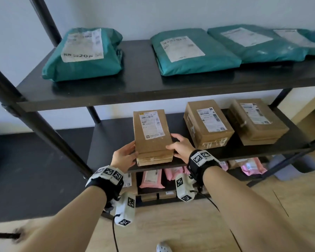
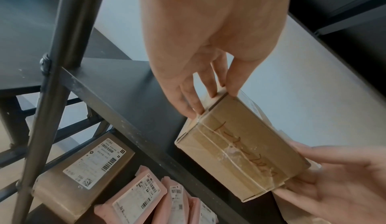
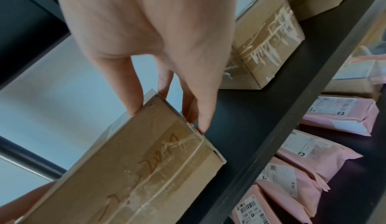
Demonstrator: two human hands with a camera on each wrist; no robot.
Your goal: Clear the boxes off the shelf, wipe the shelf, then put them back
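A brown cardboard box [image 1: 151, 140] [image 2: 240, 148] [image 3: 135, 169] with a white label sits at the front of the black middle shelf [image 1: 113, 139], its near end past the shelf's front edge. My left hand [image 1: 124, 155] [image 2: 211, 88] grips its left side, thumb at the top edge. My right hand [image 1: 180, 146] [image 3: 163, 87] grips its right side, thumb on top. Whether the box rests on the shelf or is lifted is unclear. Two more cardboard boxes [image 1: 207, 124] [image 1: 256, 122] lie on the same shelf to the right.
The top shelf [image 1: 135, 84] carries several teal mailer bags [image 1: 82, 53]. Pink mailers [image 1: 151, 179] and another carton [image 2: 83, 174] fill the bottom shelf. A slanted black post [image 1: 44, 128] stands left of my hands. Wooden floor lies below.
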